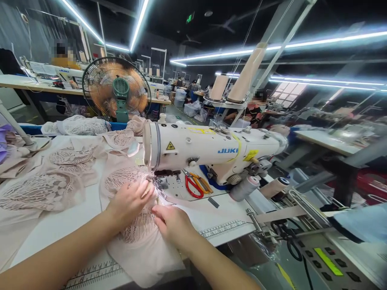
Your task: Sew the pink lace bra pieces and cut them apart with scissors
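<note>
A pale pink lace garment piece (142, 225) lies under the head of a white sewing machine (196, 147) and hangs toward the table's front edge. My left hand (131, 201) is closed on the lace just left of the needle area, fingers bent and pressed together. To its right, my right hand (173, 223) pinches the fabric's edge between thumb and fingers, in front of the needle area. A narrow beige strip (187, 204) runs from the needle area toward the right. The needle tip itself is hard to make out.
Red-handled scissors (193, 186) and orange-handled pliers (204, 184) lie on the machine bed beside a grey thread cone (245, 188). More lace pieces (42, 189) cover the table's left. A fan (117, 88) stands behind; a control box (329, 259) sits at lower right.
</note>
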The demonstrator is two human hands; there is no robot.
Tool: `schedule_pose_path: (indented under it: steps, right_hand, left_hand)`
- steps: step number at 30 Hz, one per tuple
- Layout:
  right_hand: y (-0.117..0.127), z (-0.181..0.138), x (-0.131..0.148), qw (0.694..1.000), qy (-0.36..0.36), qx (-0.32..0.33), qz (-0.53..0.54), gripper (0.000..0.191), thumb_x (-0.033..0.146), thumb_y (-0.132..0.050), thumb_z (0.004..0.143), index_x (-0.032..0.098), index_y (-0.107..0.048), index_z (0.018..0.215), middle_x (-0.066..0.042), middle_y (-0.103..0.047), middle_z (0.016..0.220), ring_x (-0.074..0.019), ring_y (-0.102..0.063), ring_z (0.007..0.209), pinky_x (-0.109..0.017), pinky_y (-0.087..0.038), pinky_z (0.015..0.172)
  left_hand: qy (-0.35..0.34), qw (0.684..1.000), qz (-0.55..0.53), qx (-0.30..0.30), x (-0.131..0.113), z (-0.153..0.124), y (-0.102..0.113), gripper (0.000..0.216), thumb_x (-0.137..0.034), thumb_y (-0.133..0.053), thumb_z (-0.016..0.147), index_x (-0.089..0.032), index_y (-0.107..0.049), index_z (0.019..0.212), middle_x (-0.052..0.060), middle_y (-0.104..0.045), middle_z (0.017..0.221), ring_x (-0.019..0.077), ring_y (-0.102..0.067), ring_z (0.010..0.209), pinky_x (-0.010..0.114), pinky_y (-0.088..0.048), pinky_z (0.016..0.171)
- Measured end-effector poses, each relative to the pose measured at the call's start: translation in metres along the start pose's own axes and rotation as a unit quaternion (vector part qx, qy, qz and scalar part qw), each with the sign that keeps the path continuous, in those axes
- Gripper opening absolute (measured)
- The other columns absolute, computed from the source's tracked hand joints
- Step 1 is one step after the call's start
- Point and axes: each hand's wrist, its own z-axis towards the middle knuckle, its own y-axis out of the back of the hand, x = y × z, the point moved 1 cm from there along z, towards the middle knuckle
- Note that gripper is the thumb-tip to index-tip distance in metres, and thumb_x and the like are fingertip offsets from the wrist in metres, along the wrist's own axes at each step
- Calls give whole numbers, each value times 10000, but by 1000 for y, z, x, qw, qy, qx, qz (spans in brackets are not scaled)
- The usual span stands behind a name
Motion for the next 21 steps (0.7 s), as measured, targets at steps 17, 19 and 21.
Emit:
schedule_pose_path:
  steps: [17,19,21]
  right_hand:
    - [13,5,-2,992,10,84,-89,169,230,-519,877,226,-605,1023,-14,-642,800,-169,-523,697,-275,-193,527]
    - [15,6,-1,991,10,92,-93,157,219,-517,871,227,-607,1000,-13,-645,802,-168,-528,696,-276,-190,523]
    - [16,7,0,991,13,97,-95,184,212,-503,874,228,-614,1020,-22,-666,838,-177,-551,723,-278,-204,531]
  left_hand:
    - [121,989,-47,-70,29,19,-10,157,-170,-416,901,-212,-563,869,-25,-611,605,155,-581,489,221,-300,398]
    - [124,990,-30,-66,28,20,-8,121,-140,-456,864,-200,-547,813,-22,-566,553,163,-535,427,239,-268,378]
    - [86,994,-10,-66,22,20,-7,141,-69,-482,803,-182,-564,791,28,-601,637,200,-578,508,267,-330,418]
